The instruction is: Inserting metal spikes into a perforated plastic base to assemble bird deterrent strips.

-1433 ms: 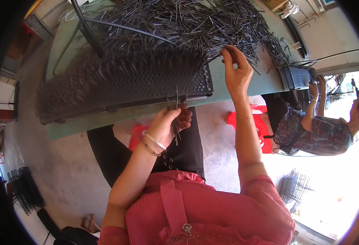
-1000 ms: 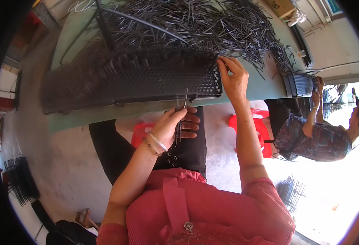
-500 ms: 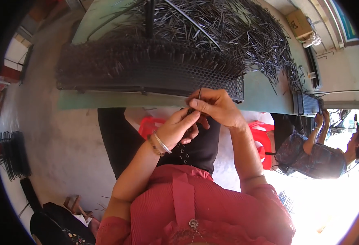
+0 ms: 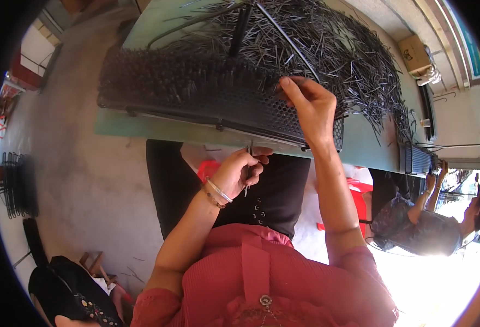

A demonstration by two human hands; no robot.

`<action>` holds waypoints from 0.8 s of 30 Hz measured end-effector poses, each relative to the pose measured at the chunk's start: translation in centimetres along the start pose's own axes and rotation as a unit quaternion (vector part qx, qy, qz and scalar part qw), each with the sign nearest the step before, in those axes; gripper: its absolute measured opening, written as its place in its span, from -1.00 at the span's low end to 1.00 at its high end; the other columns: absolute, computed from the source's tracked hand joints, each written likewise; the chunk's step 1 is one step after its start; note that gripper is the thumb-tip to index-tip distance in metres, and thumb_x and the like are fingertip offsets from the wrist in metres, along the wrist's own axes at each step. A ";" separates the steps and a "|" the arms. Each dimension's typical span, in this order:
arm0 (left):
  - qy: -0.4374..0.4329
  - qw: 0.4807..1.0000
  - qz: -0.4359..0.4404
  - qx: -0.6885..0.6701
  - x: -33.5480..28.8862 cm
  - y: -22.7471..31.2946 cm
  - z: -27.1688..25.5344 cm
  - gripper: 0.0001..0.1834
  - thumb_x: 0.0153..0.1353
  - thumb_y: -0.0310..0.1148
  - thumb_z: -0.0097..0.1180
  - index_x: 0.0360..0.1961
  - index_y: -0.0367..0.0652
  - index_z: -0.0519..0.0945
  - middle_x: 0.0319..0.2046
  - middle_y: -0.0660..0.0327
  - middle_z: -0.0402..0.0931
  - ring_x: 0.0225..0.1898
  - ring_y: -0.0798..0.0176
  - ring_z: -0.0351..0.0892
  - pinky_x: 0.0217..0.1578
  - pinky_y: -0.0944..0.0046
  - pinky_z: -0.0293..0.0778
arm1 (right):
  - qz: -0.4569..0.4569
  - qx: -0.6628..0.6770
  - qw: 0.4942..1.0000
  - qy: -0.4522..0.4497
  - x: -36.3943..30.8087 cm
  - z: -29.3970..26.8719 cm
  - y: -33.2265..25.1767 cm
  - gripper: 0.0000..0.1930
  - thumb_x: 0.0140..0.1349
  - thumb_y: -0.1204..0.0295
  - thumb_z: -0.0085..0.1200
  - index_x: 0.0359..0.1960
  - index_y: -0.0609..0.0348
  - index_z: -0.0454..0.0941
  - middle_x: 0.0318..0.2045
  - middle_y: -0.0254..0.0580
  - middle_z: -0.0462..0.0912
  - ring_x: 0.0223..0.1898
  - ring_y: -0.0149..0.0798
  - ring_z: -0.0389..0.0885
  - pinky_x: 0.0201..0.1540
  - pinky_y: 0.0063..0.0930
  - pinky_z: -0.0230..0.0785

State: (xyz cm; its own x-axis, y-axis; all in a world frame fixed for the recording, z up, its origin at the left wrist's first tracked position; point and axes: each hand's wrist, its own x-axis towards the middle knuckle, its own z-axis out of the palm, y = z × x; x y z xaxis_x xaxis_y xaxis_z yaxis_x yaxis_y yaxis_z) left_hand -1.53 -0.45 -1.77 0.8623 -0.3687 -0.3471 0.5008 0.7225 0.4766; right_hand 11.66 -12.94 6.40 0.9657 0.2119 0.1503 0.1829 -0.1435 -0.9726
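Observation:
A long black perforated rack (image 4: 240, 106) lies along the near edge of the table. Thin dark strips (image 4: 169, 76) stand upright in it like bristles over its left and middle. Its right end shows bare round holes. Above those holes is my right hand (image 4: 315, 111), thumb and fingertips pinched at the edge of the bristles. Whatever the pinch holds is lost against the dark strips. My left hand (image 4: 244, 168), with bracelets at the wrist, is closed around a few thin dark strips (image 4: 247, 158) below the table edge, over my lap.
A large heap of loose dark strips (image 4: 327, 49) covers the green table (image 4: 142, 126) behind the rack. A black bar frame (image 4: 240, 32) rises behind the bristles. At the right, another person (image 4: 420, 223) handles a similar rack (image 4: 417, 158). A cardboard box (image 4: 414, 54) stands far right.
My right hand has moved from beside my left hand up and right, over the rack. My left hand stays low, still closed on its strips. The whole view has shifted a little.

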 end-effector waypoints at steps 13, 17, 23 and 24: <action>-0.002 0.999 -0.013 -0.031 -0.8 1.1 0.1 -0.64 0.24 -0.42 -0.20 0.03 -0.30 0.43 -0.28 0.20 0.47 -0.30 0.33 0.51 -0.30 0.24 0.55 | -0.121 -0.157 0.980 0.000 2.8 4.4 0.2 -0.81 0.12 0.40 0.21 -0.37 0.32 0.63 -0.63 -0.41 0.56 -0.55 -0.65 0.38 -0.49 -0.70 0.25; -0.005 0.999 -0.015 -0.028 -0.9 1.2 0.3 -0.63 0.27 -0.40 -0.20 0.06 -0.31 0.41 -0.26 0.19 0.48 -0.31 0.34 0.53 -0.36 0.30 0.54 | -0.146 -0.184 0.972 -0.019 3.4 4.7 0.2 -0.81 0.10 0.41 0.21 -0.42 0.34 0.61 -0.66 -0.25 0.56 -0.61 -0.53 0.43 -0.52 -0.61 0.28; -0.004 0.999 -0.028 -0.028 -1.1 1.3 0.4 -0.63 0.33 -0.32 -0.20 0.09 -0.26 0.40 -0.26 0.20 0.48 -0.36 0.38 0.48 -0.46 0.40 0.44 | -0.177 -0.211 0.961 -0.023 3.5 5.2 0.9 -0.82 0.05 0.41 0.22 -0.48 0.32 0.59 -0.65 -0.08 0.57 -0.65 -0.32 0.52 -0.55 -0.49 0.32; -0.004 0.999 -0.028 -0.028 -1.1 1.3 0.4 -0.63 0.33 -0.32 -0.20 0.09 -0.26 0.40 -0.26 0.20 0.48 -0.36 0.38 0.48 -0.46 0.40 0.44 | -0.168 -0.227 0.959 -0.028 3.4 5.2 1.1 -0.83 0.05 0.42 0.22 -0.49 0.32 0.59 -0.64 -0.08 0.57 -0.64 -0.29 0.54 -0.55 -0.48 0.33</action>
State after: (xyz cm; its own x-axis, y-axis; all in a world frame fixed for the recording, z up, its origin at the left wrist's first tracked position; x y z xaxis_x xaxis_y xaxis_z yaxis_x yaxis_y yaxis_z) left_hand -1.78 0.67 -0.43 0.8340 -0.4137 -0.3651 0.5431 0.7324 0.4107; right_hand 14.21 -7.36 4.95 0.8292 0.3697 0.4192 0.5555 -0.4609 -0.6921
